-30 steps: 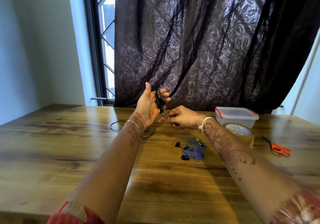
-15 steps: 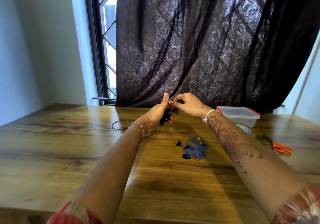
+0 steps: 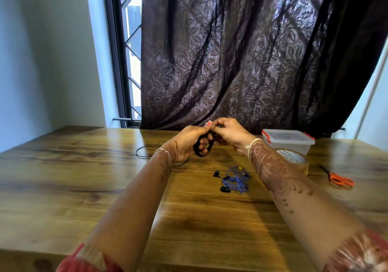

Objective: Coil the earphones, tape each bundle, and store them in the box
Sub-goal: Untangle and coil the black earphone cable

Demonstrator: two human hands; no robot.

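Drawn together, left hand [image 3: 184, 140] grips black earphone coil [image 3: 196, 148] — right hand [image 3: 228, 132] pinches its top.

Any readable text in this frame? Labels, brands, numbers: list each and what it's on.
White label on the tape roll: printed lettering, too small and blurred to read.
No text visible on the box, scissors, blue earphones or black earphones.
Nothing else carries writing.
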